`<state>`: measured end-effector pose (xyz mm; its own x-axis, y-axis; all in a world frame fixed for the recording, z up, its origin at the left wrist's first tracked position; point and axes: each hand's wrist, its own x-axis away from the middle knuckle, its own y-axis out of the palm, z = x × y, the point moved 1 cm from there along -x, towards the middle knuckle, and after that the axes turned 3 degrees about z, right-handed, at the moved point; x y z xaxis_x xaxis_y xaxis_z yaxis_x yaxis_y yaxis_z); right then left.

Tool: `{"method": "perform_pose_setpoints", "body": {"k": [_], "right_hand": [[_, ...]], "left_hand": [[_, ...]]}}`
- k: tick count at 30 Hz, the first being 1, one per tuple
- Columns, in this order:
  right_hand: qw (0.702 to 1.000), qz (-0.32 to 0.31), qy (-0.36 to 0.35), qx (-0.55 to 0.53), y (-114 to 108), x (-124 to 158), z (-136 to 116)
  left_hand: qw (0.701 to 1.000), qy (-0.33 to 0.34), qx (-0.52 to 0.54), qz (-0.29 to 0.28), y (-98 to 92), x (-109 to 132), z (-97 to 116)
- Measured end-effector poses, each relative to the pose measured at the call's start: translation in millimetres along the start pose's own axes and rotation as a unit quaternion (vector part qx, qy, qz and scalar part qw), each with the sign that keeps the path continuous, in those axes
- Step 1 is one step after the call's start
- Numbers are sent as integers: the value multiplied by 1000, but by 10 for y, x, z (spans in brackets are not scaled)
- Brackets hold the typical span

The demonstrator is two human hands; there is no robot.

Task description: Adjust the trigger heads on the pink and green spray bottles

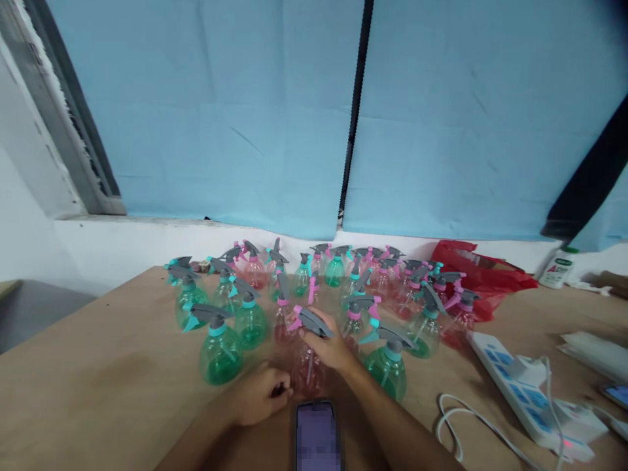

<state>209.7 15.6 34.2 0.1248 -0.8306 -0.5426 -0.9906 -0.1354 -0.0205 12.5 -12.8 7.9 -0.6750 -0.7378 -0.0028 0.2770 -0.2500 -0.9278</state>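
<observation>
My right hand (pixel 331 345) is closed around the neck of a pink spray bottle (pixel 308 374), just under its grey and pink trigger head. The bottle stands upright on the table in front of me. To the left of its base, my left hand (pixel 262 394) rests on the tabletop with curled fingers and nothing visible in them. A green spray bottle (pixel 220 356) is beyond my left hand, and another green spray bottle (pixel 387 371) stands right of my right forearm. Several more pink and green bottles crowd behind, partly hiding one another.
A phone (pixel 318 435) lies between my forearms. At the right are a white power strip (pixel 527 399) with plugs and cables, a red plastic bag (pixel 483 271) and a white bottle (pixel 558 269). Behind the wooden table (pixel 112 386) is a white wall with blue covering.
</observation>
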Motion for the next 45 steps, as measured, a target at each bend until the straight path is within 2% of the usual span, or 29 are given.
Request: {"method": "perform_pose_setpoints", "body": {"k": [3,5,14,21,28,36,42,45], "right_hand": [[992,-97,32,-69,31,-36,-66],[987,-122,50,-88,36,-51,-98],[985,-72,120,-105,67,-13,60],[992,-87,74,-54,29,-46,34],[985,-62,123,-107,71,-8,14],[992,-86,71,-61,23,-46,4],[988,-53,120,-86,46,-26,35],[990,-52,109,-80,50,-38,8]], "left_hand": [[1000,7,-3,6,29,-4,-33],[1000,8,-1,9,53,-6,-62],[1000,18,12,11,77,-20,-86],[999,22,20,14,89,-42,-102],[999,29,35,4,82,-42,-85],[999,26,28,5,102,-44,-118],[999,10,33,-1,82,-36,-88],[999,10,30,-3,63,-38,-71]]}}
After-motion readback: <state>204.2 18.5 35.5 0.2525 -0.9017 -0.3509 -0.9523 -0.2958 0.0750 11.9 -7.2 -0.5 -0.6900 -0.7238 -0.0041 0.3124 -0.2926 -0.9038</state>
